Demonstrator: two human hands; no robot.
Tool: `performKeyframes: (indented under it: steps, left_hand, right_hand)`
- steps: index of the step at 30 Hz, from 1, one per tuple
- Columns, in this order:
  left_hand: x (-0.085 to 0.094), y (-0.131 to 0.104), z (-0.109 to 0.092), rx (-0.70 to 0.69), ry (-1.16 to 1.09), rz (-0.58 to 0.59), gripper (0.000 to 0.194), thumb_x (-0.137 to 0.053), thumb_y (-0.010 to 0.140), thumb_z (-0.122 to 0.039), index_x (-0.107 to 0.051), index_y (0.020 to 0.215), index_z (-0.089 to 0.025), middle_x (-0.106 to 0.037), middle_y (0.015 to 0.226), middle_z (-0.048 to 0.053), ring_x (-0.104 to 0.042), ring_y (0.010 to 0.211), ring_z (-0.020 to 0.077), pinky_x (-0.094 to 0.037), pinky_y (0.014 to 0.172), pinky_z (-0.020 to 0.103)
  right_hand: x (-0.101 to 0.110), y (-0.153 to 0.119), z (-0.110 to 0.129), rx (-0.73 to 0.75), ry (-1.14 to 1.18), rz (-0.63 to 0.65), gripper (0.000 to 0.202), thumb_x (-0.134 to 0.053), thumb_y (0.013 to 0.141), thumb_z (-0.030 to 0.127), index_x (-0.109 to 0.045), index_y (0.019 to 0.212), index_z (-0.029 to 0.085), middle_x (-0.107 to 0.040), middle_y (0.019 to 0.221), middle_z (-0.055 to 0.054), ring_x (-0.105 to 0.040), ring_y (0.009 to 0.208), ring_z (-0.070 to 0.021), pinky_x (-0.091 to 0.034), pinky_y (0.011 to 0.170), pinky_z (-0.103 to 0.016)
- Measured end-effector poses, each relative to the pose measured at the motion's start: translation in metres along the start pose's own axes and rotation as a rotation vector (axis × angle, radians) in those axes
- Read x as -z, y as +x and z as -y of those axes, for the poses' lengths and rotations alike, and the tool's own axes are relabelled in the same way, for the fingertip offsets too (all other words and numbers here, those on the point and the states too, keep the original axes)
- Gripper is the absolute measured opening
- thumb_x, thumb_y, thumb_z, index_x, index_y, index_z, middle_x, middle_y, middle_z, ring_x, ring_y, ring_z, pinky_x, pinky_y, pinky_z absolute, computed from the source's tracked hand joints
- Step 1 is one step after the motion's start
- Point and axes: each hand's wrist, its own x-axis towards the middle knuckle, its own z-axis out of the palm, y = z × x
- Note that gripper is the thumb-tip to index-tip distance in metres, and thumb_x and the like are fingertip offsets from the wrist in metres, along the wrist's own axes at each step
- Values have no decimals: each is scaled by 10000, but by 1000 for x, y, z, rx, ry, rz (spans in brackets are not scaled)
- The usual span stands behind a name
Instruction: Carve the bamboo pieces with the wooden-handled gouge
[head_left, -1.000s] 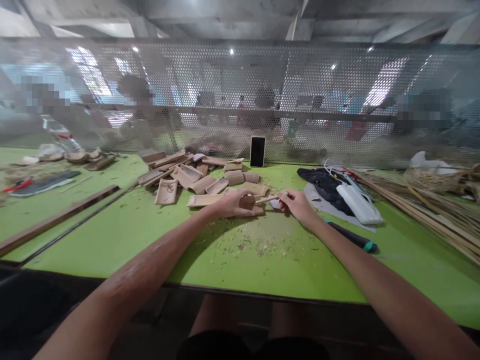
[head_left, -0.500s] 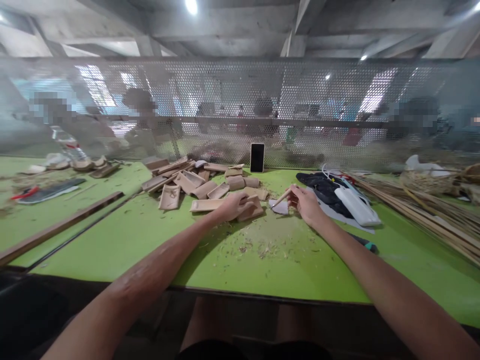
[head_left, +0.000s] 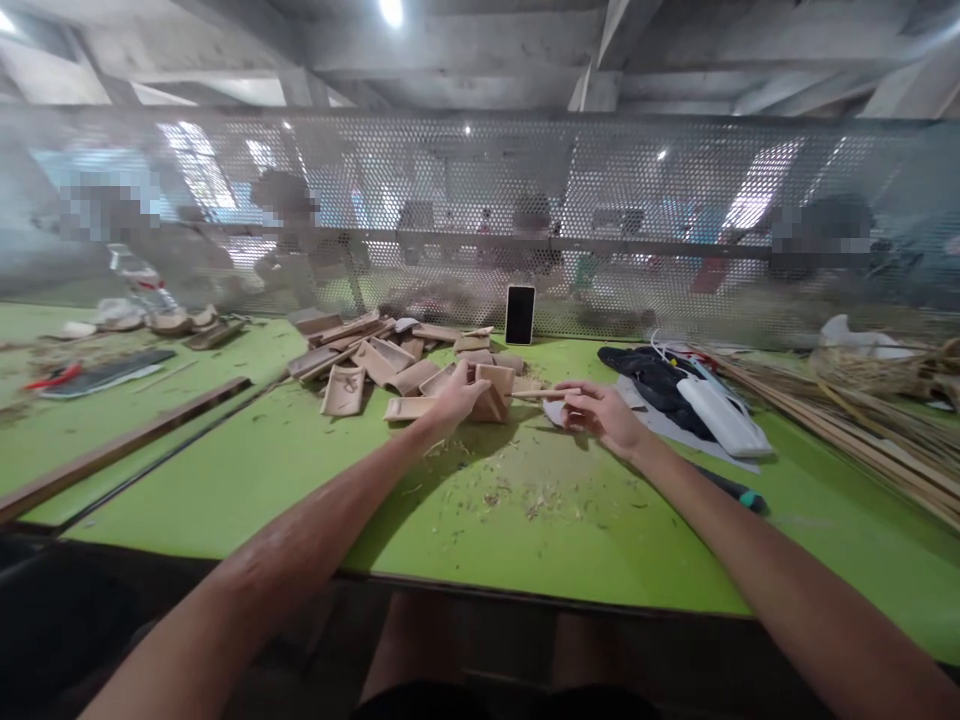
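My left hand (head_left: pixel 457 397) is closed on a bamboo piece (head_left: pixel 496 392), a pale curved section tilted up off the table. In my right hand (head_left: pixel 600 412) a slim pale stick-like tool (head_left: pixel 544 394) lies nearly level, its narrow end close to or touching the right side of the bamboo piece. I cannot tell whether that end is a blade or a brush. A small whitish scrap (head_left: pixel 555 412) lies under the tool, partly hidden by my right fingers. Behind my left hand is a pile of cut bamboo pieces (head_left: pixel 382 362).
A phone (head_left: pixel 520 315) stands by the perforated screen (head_left: pixel 450 200). To the right are dark gloves (head_left: pixel 649 385), a white object (head_left: pixel 726 418), a tool handle (head_left: pixel 731 490) and bamboo strips (head_left: pixel 825 410). Shavings (head_left: pixel 532 500) litter the green table (head_left: pixel 300 510). A wooden bar (head_left: pixel 127 450) lies left. People sit beyond the screen.
My left hand has tilted the bamboo piece upright. My right hand has brought the tool from above the whitish scrap to the left, level against or near the piece.
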Motion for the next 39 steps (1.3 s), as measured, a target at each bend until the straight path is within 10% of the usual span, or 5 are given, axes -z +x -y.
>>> performKeyframes:
  steps: [20, 39]
  left_hand:
    - [2, -11, -21, -267, 245, 187, 489, -547, 915, -584, -745, 980, -142, -746, 1038, 92, -646, 974, 244, -498, 807, 307]
    - [4, -12, -18, -166, 298, 220, 593, -483, 902, -676, -743, 1019, -157, -725, 858, 52, -610, 785, 220, -473, 673, 294]
  right_hand:
    - [-1, -1, -1, 22, -32, -37, 283, -835, 710, 387, -778, 867, 160, -713, 734, -45, -644, 662, -136, -530, 629, -246]
    - [-7, -3, -5, 1, -51, -39, 214, -776, 770, 334, -795, 908, 172, -767, 860, -84, -682, 671, -145, -554, 613, -235]
